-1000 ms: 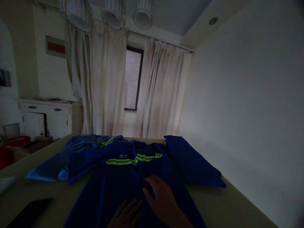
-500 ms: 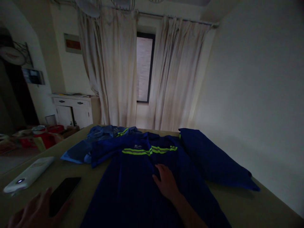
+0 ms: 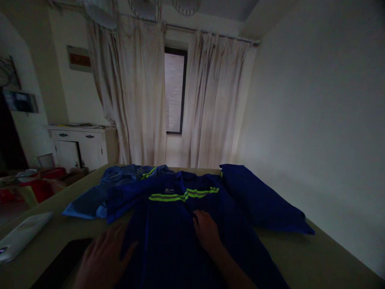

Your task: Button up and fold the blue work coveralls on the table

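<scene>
A dark blue jacket [image 3: 168,241] with neon yellow-green chest stripes lies spread flat on a pale table [image 3: 325,261]. My right hand [image 3: 206,232] rests palm down on the jacket's front, fingers together and stretched out. Over the jacket's left edge hovers my left hand [image 3: 102,257], blurred, with its fingers spread. A lighter blue garment [image 3: 90,200] lies crumpled at the jacket's upper left. One blue sleeve [image 3: 261,204] stretches out to the right.
A black phone [image 3: 60,265] lies on the table beside my left hand. A white oblong device [image 3: 21,240] sits at the left edge. Beyond the table are cream curtains [image 3: 144,100], a window, a white cabinet [image 3: 80,146] and red items on the floor.
My left hand swung right from beside the phone to the jacket's left edge. The right hand stayed on the jacket. The view shifted slightly.
</scene>
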Available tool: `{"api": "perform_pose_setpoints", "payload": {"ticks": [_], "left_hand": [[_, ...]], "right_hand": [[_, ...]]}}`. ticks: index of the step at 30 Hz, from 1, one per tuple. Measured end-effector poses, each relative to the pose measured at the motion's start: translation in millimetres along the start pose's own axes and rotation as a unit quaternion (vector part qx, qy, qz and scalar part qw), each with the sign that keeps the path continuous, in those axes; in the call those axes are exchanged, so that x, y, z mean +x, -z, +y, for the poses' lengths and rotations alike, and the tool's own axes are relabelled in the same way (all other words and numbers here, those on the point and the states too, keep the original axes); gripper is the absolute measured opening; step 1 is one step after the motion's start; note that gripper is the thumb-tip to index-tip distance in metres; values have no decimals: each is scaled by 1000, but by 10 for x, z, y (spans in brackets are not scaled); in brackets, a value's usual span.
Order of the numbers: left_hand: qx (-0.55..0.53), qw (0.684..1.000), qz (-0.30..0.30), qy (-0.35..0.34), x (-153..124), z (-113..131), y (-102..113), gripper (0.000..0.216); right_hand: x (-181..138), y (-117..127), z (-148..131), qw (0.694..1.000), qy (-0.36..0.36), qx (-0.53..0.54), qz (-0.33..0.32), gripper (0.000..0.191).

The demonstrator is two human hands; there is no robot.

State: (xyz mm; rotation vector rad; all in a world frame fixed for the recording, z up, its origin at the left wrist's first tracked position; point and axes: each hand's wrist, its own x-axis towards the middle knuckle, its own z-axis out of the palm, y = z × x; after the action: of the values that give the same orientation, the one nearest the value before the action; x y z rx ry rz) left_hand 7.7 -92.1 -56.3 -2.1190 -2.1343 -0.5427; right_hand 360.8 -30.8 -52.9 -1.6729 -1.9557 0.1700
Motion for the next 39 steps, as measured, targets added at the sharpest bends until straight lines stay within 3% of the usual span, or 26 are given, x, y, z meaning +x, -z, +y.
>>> {"api": "perform_pose_setpoints", "payload": {"ticks": [3, 5, 8, 11, 15, 20, 24, 29, 34, 37, 39], "left_hand": [[-60, 985, -110, -115, 148, 904, -80, 59], [-75, 971, -157, -165, 280, 1375, -140, 56], [-66, 966, -167, -187, 492, 1845, -218, 55], [-41, 981, -143, -128, 647, 2112, -316, 49], [-31, 995, -75, -60, 675, 2223, -540, 53], [-67, 988, -56, -127, 616, 2114, -695, 49], [-99, 978, -65, -169, 630, 2059, -657, 46], [-66, 974, -72, -207, 549, 2052, -712, 53], [-54, 971, -103, -210, 396, 2119, -662, 54], [-47, 976, -107, -184, 383, 2261, -524, 52], [-42, 983, -99, -148, 402, 2359, -467, 47]], "right_hand": [[81, -35, 154, 992, -54, 111, 36, 35], [125, -33, 287, 973, -82, 201, 73, 36], [166, -21, 453, 940, -124, 295, 118, 41], [194, -40, 560, 915, -162, 342, 137, 40], [227, -86, 652, 902, -168, 369, 147, 32], [222, -41, 620, 904, -158, 377, 121, 39], [151, 19, 458, 942, -75, 320, 72, 42], [10, 88, 226, 989, 25, 147, -9, 47], [-65, 231, -9, 989, 18, -73, -131, 48], [-65, 228, -79, 987, -21, -105, -120, 41], [-59, 177, -46, 992, -55, -58, -94, 37]]}}
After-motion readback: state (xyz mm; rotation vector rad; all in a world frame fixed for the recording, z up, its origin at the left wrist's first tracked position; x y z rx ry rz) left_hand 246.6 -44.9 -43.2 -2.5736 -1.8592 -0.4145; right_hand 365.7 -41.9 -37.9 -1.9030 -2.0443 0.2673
